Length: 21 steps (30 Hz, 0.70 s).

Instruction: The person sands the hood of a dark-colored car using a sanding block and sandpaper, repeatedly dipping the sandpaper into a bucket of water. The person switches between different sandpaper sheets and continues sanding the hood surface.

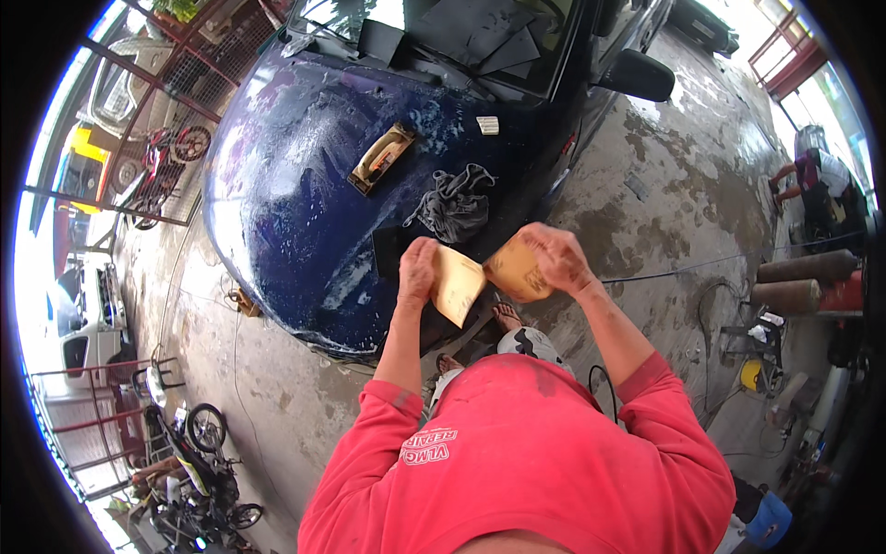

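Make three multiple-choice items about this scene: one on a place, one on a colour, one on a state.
1. Where does the sanding block lie?
A. on the car hood
B. on the floor
C. in the left hand

2. What colour is the car hood?
A. white
B. dark blue
C. yellow

3. What do the hands hold?
A. nothing
B. one grey rag together
C. a tan sandpaper sheet each

Answers:
1. A: it rests on the wet hood beside the grey rag.
2. B: the panel is dark blue with pale sanded streaks.
3. C: the left hand grips one sheet, the right hand another.
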Tool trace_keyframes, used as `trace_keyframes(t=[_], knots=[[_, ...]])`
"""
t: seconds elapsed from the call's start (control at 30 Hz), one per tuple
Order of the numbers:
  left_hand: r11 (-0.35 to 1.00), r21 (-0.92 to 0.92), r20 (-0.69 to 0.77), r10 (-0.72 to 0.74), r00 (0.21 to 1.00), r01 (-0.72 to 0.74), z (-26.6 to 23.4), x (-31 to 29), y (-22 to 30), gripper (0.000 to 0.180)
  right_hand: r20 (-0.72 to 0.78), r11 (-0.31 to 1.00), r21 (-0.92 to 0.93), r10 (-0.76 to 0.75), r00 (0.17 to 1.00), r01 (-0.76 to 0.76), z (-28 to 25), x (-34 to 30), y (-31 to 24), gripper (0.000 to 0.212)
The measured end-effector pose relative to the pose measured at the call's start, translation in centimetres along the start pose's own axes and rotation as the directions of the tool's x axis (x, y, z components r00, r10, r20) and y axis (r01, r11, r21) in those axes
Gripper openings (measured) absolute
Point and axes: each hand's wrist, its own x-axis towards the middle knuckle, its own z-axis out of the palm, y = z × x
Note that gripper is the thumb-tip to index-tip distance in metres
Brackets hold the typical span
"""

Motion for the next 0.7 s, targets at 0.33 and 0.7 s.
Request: trace_keyframes(t=[0.33, 0.7], knots=[[0.89, -0.268, -0.643, -0.451, 0.619, 0.37, -9.9, -15.4, -19.6, 0.027, 0.025, 0.539, 0.748, 0.562, 0.827, -0.389, 0.6, 22.1, 16.7, 0.02], [0.679, -0.734, -0.491, -0.533, 0.69, 0.001, 1.0, -5.7, -8.6, 0.02, 0.89, 0.151, 0.415, 0.134, 0.435, -0.897, 12.4, 15.5, 12.4, 0.105]])
